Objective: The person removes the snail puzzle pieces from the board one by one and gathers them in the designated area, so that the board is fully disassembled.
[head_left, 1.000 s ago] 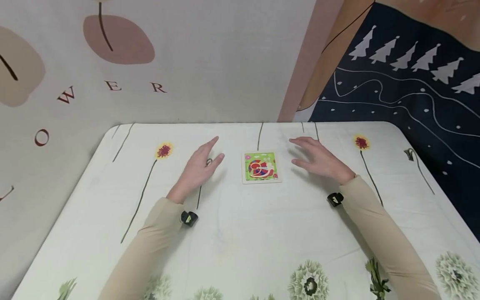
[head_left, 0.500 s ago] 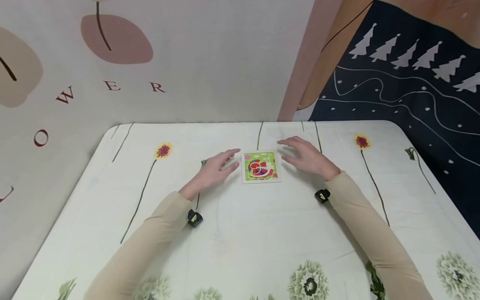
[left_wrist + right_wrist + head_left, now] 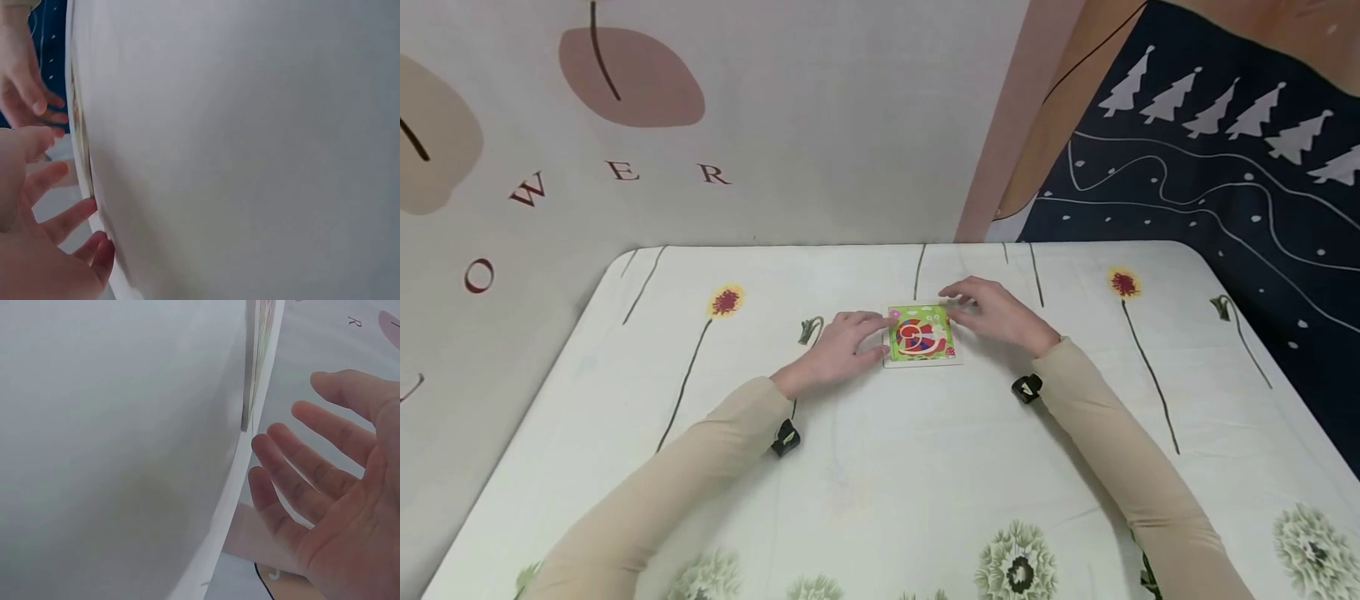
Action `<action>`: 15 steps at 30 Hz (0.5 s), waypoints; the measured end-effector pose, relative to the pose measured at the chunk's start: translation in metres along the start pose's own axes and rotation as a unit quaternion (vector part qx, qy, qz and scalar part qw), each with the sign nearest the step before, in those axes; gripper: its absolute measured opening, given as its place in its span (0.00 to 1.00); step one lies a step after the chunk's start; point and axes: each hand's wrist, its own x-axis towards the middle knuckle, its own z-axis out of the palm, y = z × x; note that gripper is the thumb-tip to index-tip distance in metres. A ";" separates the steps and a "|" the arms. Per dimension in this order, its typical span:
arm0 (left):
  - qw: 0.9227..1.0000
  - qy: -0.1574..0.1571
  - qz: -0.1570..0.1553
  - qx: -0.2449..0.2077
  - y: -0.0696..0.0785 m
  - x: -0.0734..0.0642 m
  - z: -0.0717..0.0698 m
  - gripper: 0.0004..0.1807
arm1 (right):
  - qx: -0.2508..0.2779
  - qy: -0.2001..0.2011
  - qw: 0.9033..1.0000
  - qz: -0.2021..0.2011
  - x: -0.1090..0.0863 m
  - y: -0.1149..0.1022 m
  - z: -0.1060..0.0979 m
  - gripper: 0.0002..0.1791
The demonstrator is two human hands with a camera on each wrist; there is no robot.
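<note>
A small square picture board (image 3: 921, 336), like a child's wooden puzzle with a colourful snail on green, lies flat on the white cloth. My left hand (image 3: 838, 354) is at its left side, fingers extended, tips over or against the left edge; contact is unclear. On the other side, my right hand (image 3: 1000, 317) has its fingertips by the upper right corner, fingers spread and slightly bent. The left wrist view shows the relaxed left hand (image 3: 50, 225) low beside the table. In the right wrist view, the board (image 3: 257, 362) appears edge-on, apart from the spread right hand (image 3: 331, 481).
A white tablecloth (image 3: 880, 467) printed with flowers covers the table. Behind it hangs a pale wall cloth (image 3: 835, 125) with letters. A dark blue cloth (image 3: 1195, 175) with white trees hangs at the right. Each wrist wears a small black camera (image 3: 786, 437).
Both hands have moved inward toward the picture board, the left rightward and the right leftward, and now sit at its sides. The board has stayed in place.
</note>
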 end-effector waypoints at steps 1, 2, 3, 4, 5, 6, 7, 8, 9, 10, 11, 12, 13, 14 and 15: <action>1.000 0.001 0.002 0.009 0.000 0.000 0.001 0.28 | 0.000 -0.002 1.000 -0.001 0.001 -0.001 0.000 0.20; 1.000 0.000 -0.002 0.013 0.000 0.000 0.002 0.27 | -0.001 -0.004 1.000 -0.003 0.002 -0.002 0.001 0.20; 1.000 0.000 -0.002 0.020 0.000 0.000 0.003 0.27 | -0.002 -0.004 1.000 -0.004 0.003 -0.003 0.002 0.20; 1.000 -0.001 -0.004 0.024 0.000 0.000 0.003 0.27 | -0.003 -0.006 1.000 -0.006 0.005 -0.003 0.002 0.20; 1.000 -0.004 -0.008 0.028 0.000 0.000 0.004 0.27 | -0.005 -0.007 1.000 -0.008 0.006 -0.004 0.003 0.19; 0.999 -0.007 -0.011 0.033 0.001 0.000 0.004 0.27 | -0.006 -0.008 1.000 -0.011 0.007 -0.005 0.004 0.19; 0.999 -0.010 -0.014 0.038 0.001 0.000 0.005 0.28 | -0.007 -0.010 1.000 -0.012 0.008 -0.005 0.004 0.18; 0.999 -0.014 -0.018 0.039 0.001 0.000 0.006 0.28 | -0.007 -0.012 1.000 -0.012 0.009 -0.006 0.005 0.18; 0.999 -0.018 -0.021 0.042 0.002 0.000 0.006 0.28 | -0.006 -0.015 1.000 -0.010 0.010 -0.007 0.005 0.17; 0.999 -0.021 -0.025 0.042 0.002 0.000 0.006 0.29 | -0.006 -0.019 1.000 -0.008 0.011 -0.007 0.006 0.17; 0.998 -0.024 -0.028 0.042 0.003 0.000 0.006 0.29 | -0.005 -0.023 1.000 -0.005 0.012 -0.008 0.006 0.17; 0.998 -0.025 -0.029 0.044 0.003 0.000 0.007 0.29 | -0.004 -0.027 1.000 -0.002 0.012 -0.008 0.006 0.17; 0.998 -0.026 -0.030 0.044 0.004 0.000 0.007 0.29 | -0.003 -0.033 0.999 0.004 0.013 -0.009 0.006 0.16; 0.998 -0.027 -0.032 0.045 0.004 -0.001 0.007 0.29 | 0.000 -0.038 0.999 0.008 0.014 -0.009 0.006 0.16; 0.998 -0.026 -0.031 0.047 0.005 -0.001 0.007 0.29 | 0.001 -0.043 0.999 0.012 0.015 -0.009 0.006 0.16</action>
